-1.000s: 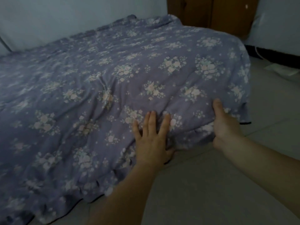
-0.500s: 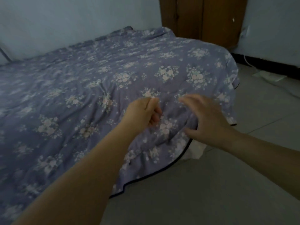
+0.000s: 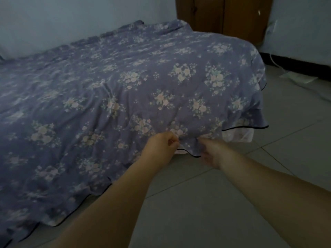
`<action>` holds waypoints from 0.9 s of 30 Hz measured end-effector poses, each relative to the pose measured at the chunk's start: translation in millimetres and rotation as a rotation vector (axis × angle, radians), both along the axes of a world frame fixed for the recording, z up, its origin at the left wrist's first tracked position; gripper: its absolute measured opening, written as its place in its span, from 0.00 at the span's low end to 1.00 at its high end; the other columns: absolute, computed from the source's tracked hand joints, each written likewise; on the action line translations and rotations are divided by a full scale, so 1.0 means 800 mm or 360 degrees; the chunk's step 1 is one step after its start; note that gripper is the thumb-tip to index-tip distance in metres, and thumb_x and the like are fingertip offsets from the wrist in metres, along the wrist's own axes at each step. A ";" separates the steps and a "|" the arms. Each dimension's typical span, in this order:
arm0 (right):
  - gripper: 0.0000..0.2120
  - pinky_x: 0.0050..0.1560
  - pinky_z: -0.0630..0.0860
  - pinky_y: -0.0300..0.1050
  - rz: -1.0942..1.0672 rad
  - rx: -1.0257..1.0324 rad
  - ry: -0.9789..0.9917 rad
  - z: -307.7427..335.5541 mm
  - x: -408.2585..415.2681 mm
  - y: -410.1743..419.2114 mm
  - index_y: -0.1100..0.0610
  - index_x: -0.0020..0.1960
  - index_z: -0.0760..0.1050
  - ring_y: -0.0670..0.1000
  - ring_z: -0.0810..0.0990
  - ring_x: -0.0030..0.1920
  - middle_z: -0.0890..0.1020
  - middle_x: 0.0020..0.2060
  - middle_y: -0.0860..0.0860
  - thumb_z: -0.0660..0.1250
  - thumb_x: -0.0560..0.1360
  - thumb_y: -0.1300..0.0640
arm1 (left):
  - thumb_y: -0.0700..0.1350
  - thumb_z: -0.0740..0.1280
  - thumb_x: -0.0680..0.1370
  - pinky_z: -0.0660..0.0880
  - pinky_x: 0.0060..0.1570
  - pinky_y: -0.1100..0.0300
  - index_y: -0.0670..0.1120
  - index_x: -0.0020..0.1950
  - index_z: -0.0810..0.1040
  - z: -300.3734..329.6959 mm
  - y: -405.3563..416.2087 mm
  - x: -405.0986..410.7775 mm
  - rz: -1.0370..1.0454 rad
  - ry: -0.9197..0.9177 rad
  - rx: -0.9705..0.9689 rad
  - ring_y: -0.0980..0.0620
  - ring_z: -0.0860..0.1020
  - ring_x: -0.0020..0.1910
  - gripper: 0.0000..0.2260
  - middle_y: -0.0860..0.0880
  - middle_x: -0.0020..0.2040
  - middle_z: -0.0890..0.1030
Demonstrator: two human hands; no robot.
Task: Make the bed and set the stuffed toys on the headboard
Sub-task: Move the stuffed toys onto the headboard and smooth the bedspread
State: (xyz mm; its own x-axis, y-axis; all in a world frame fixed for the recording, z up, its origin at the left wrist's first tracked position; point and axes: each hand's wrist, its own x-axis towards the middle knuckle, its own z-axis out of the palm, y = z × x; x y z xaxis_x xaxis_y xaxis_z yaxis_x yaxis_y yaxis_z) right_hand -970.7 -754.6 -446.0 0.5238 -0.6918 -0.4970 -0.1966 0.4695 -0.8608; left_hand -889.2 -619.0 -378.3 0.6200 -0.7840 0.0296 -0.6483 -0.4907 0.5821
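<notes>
A purple floral bedspread [image 3: 125,86] with a dark piped edge covers the whole bed and hangs over its near side. My left hand [image 3: 163,144] pinches the fabric near the hanging edge with curled fingers. My right hand [image 3: 212,152] grips the same edge just to the right, with its fingers tucked under the frill. Between my two hands the cloth bunches into a small fold. A paler sheet [image 3: 238,135] shows under the lifted edge near the bed's corner. No stuffed toys or headboard are in view.
Grey tiled floor [image 3: 250,194] runs along the near side and right of the bed. A wooden door [image 3: 223,17] stands behind the bed's far corner. A dark skirting strip and a white cable with a flat white object [image 3: 299,78] lie on the floor at the right wall.
Both hands left the top of the bedspread, hovered over it, then dropped to its hanging edge and took hold of it. The edge near the corner is now lifted slightly.
</notes>
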 end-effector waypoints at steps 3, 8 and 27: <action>0.13 0.47 0.75 0.45 -0.0159 0.0295 -0.0137 -0.023 0.017 0.002 0.54 0.61 0.71 0.53 0.79 0.50 0.78 0.53 0.52 0.65 0.77 0.54 | 0.43 0.64 0.78 0.71 0.51 0.61 0.44 0.57 0.79 -0.011 0.005 -0.001 -0.0032 -0.0133 0.0103 0.48 0.78 0.52 0.10 0.45 0.53 0.81; 0.13 0.16 0.63 0.29 -0.0368 0.0249 -0.0280 -0.025 0.024 -0.008 0.53 0.36 0.69 0.40 0.71 0.18 0.74 0.18 0.45 0.64 0.78 0.58 | 0.44 0.65 0.77 0.73 0.56 0.57 0.47 0.63 0.76 -0.030 0.004 0.000 -0.0141 -0.0242 0.0189 0.48 0.76 0.57 0.14 0.46 0.59 0.78; 0.04 0.34 0.75 0.39 -0.0144 0.0273 -0.0720 0.044 -0.015 0.018 0.54 0.46 0.79 0.51 0.80 0.41 0.83 0.40 0.51 0.67 0.74 0.55 | 0.57 0.69 0.71 0.60 0.69 0.45 0.55 0.77 0.45 -0.026 -0.025 -0.032 -0.0092 -0.0646 0.0384 0.44 0.55 0.74 0.43 0.46 0.75 0.51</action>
State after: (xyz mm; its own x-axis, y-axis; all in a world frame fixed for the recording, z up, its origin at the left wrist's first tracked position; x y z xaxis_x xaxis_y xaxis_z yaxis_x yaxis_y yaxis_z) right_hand -982.6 -740.0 -410.4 0.6547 -0.6728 -0.3444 0.2272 0.6098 -0.7593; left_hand -915.2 -638.7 -398.8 0.5513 -0.8311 0.0730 -0.8299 -0.5373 0.1499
